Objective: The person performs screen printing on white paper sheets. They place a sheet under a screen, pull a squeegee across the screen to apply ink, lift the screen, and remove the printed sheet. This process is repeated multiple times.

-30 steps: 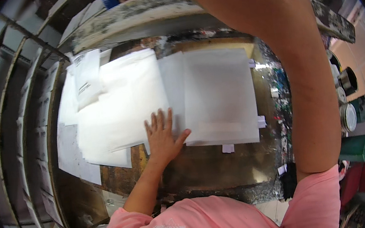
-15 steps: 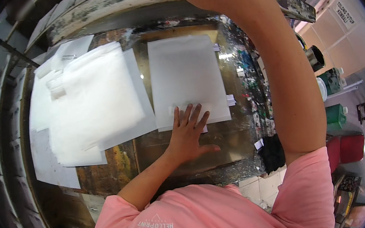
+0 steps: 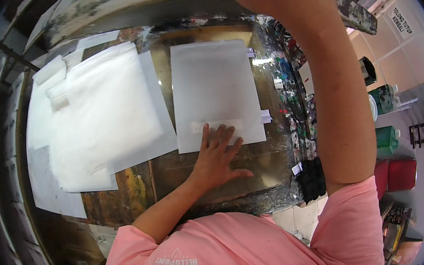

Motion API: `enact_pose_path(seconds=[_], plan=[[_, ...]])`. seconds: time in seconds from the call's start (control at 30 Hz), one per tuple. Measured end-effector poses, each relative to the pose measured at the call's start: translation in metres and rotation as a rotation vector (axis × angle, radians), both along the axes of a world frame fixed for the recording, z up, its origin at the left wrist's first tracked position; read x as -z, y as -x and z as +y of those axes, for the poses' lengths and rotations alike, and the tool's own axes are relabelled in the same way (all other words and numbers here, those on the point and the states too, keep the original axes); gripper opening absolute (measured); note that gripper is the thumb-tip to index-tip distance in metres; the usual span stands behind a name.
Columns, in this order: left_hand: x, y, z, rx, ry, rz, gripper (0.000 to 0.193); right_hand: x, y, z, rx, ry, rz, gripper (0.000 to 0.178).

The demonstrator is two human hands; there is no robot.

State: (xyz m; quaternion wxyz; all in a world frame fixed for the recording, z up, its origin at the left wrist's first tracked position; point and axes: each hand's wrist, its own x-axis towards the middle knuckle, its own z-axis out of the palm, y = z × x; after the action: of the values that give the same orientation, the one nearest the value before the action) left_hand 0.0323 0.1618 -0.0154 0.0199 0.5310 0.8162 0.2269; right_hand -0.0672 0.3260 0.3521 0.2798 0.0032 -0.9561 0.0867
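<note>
My left hand point(image 3: 218, 155) lies with its fingers spread on the lower edge of a frosted, translucent plastic sheet or bag point(image 3: 214, 85). A pale rectangular strip shows near that edge, just by the fingertips. The sheet rests flat on a shiny brown board point(image 3: 176, 183), beside small pale tabs point(image 3: 266, 116) along its right side. My right arm point(image 3: 341, 97) reaches up past the board to the top edge of the picture. There the fingers of my right hand are cut off, near a paint-stained wooden frame point(image 3: 131, 21).
A thick pile of white sheets or bags point(image 3: 104, 108) covers the left of the table. The table's right edge is crusted with paint, and a black cloth point(image 3: 311, 178) lies there. Green jugs point(image 3: 388, 139) and an open can point(image 3: 368, 70) stand farther right. Metal racks point(image 3: 3, 156) line the left.
The view has shifted slightly. My right arm appears a little farther right at the top, and the wooden frame looks slightly shifted. My left hand stays on the sheet.
</note>
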Motion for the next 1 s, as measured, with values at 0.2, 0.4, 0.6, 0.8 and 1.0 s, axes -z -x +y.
enact_pose_path(seconds=[0.2,0.4,0.6,0.8,1.0], plan=[[0.003,-0.004,0.003,-0.038,0.001,0.017,0.112,0.004,-0.023,-0.007,-0.019,-0.012,0.185,0.05],[-0.093,0.051,-0.051,-0.525,-0.491,-0.378,0.107,0.058,-0.026,0.014,-0.059,-0.161,0.339,0.047],[-0.129,0.071,-0.138,-0.403,-0.913,-0.889,0.131,0.141,-0.112,-0.018,-0.073,-0.202,-0.036,0.089],[-0.048,0.026,-0.151,-0.803,-0.019,-0.152,0.115,0.241,-0.154,-0.023,-0.201,0.031,-0.479,0.032],[-0.017,0.028,-0.159,-0.738,-0.023,-0.01,0.117,0.288,-0.161,-0.034,-0.185,0.127,-0.429,0.046]])
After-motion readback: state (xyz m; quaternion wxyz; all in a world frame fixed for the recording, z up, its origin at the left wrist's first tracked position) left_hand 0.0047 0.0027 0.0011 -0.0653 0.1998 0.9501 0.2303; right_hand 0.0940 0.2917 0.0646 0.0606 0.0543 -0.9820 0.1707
